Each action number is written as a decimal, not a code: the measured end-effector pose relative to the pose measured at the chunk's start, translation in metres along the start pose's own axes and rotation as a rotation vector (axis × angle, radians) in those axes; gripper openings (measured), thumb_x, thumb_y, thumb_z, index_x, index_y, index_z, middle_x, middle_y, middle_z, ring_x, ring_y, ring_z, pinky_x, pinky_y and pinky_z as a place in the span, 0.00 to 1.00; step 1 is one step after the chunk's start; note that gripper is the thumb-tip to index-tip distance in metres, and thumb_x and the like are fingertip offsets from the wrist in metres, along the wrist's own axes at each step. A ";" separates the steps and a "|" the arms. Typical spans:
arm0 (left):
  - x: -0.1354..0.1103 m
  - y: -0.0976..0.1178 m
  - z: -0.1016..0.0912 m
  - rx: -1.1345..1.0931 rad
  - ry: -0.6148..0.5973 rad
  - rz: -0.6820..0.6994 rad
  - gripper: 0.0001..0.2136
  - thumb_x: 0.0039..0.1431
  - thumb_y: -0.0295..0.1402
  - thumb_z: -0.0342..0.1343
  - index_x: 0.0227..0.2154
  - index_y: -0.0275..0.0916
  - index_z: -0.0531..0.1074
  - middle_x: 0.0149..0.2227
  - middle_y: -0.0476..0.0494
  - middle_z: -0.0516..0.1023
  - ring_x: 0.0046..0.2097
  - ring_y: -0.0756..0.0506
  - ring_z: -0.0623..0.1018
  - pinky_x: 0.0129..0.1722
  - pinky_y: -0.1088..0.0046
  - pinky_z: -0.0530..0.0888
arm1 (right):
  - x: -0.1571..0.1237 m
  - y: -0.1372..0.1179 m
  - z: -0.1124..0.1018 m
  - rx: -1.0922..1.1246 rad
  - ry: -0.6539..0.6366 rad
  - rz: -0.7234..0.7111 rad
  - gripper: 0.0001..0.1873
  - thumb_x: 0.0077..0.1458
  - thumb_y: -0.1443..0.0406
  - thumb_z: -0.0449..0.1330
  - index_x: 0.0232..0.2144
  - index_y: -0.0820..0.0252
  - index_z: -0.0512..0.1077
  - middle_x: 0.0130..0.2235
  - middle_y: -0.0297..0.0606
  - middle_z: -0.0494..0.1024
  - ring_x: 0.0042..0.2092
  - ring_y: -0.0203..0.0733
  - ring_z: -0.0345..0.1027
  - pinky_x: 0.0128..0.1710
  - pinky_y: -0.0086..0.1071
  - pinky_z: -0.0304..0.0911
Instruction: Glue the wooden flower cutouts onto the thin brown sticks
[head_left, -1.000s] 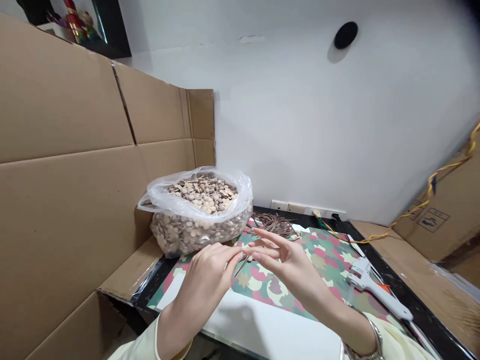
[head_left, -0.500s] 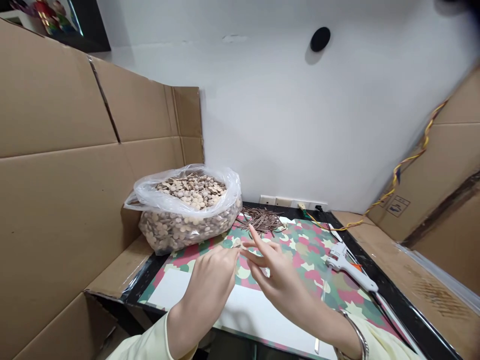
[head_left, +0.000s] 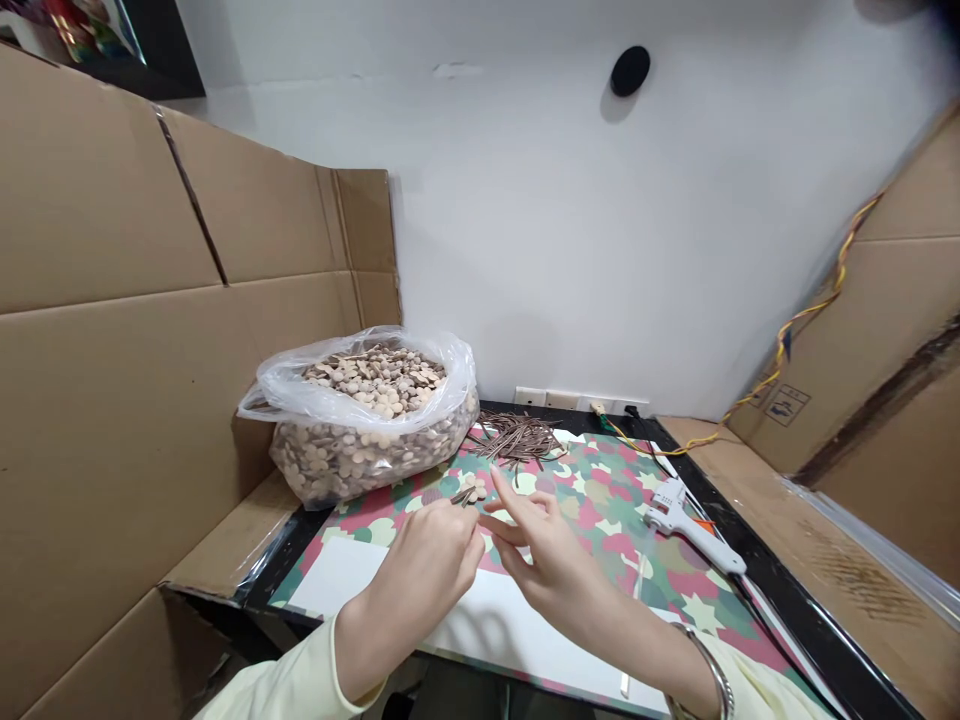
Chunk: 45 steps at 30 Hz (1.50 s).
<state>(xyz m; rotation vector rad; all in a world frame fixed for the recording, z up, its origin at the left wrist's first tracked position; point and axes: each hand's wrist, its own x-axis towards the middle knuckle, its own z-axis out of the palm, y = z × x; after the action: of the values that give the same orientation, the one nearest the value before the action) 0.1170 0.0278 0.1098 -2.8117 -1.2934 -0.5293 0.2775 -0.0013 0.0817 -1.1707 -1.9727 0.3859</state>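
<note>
A small cluster of wooden discs (head_left: 472,489) joined to a thin stick lies on the patterned mat (head_left: 600,500), just past the fingertips of a person seated at the black table (head_left: 795,610). The left hand (head_left: 427,568) is curled, its fingers drawn together at the tips right beside the near end of that piece, as if pinching the stick to hold it flat; whether the tips actually close on it cannot be told from here. The right hand (head_left: 551,560) comes in from the other side with fingers spread, the index raised and pointing toward the discs, holding nothing visible. Supplies sit within easy reach beyond the piece: an open plastic bag of wooden discs (head_left: 367,415) rests at the far left of the mat, against the cardboard wall (head_left: 150,350), and a loose pile of brown sticks (head_left: 517,437) lies at the far edge, near the wall sockets (head_left: 555,400). A white glue gun (head_left: 690,525) lies on its side at the right of the mat, nozzle end pointing away from the hands and well clear of them, its lead running back toward the sockets. A sheet of white paper (head_left: 510,625) covers the near end of the mat beneath the wrists, and a bangle (head_left: 712,670) circles the right one.
</note>
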 end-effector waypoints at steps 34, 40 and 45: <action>-0.011 -0.002 -0.025 -0.882 -0.346 -0.090 0.15 0.63 0.38 0.44 0.34 0.40 0.76 0.25 0.51 0.75 0.26 0.53 0.72 0.28 0.81 0.65 | -0.014 -0.009 -0.016 0.742 -0.037 0.480 0.14 0.51 0.55 0.61 0.30 0.60 0.68 0.23 0.33 0.76 0.29 0.36 0.68 0.34 0.29 0.61; -0.009 -0.004 -0.025 -0.801 -0.358 -0.034 0.15 0.64 0.36 0.43 0.35 0.41 0.75 0.25 0.51 0.74 0.28 0.52 0.72 0.30 0.81 0.64 | -0.012 -0.010 -0.017 0.621 -0.069 0.426 0.13 0.52 0.55 0.60 0.28 0.59 0.68 0.23 0.32 0.75 0.29 0.37 0.69 0.34 0.29 0.61; -0.010 -0.005 -0.028 -0.736 -0.405 0.016 0.16 0.64 0.36 0.41 0.32 0.40 0.74 0.26 0.50 0.75 0.28 0.52 0.72 0.29 0.80 0.64 | -0.014 -0.008 -0.017 0.635 -0.134 0.451 0.13 0.52 0.56 0.60 0.29 0.59 0.67 0.24 0.32 0.75 0.29 0.38 0.71 0.31 0.30 0.62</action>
<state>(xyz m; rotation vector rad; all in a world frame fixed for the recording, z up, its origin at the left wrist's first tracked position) 0.0986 0.0200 0.1323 -3.6905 -1.3357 -0.5404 0.2895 -0.0190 0.0910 -1.1627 -1.4904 1.2470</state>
